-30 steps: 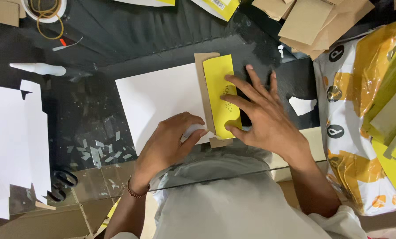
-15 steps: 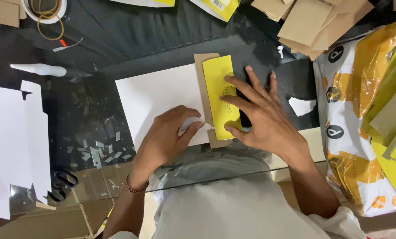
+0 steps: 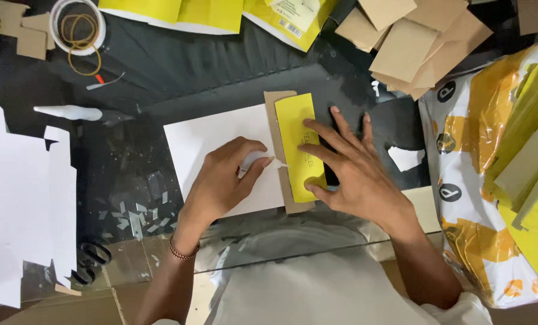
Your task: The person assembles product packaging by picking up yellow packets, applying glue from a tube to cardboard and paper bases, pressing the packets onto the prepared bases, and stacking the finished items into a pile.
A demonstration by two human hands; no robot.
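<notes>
Here, right hand (image 3: 356,174) fingers spread flat on yellow card (image 3: 299,129); left hand (image 3: 224,177) fingers pinch glue bottle (image 3: 254,161).

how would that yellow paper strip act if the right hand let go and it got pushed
The yellow paper strip looks thin and flat, so probably light and floppy. The right hand presses it onto the cardboard strip; loose, it would likely slide. It shouldn't roll or tip.

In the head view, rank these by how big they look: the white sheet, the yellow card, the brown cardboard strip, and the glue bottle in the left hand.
1. White sheet
2. Yellow card and cardboard strip: unsure, the card hides most of the strip
3. Glue bottle, mostly hidden in the left hand
</notes>
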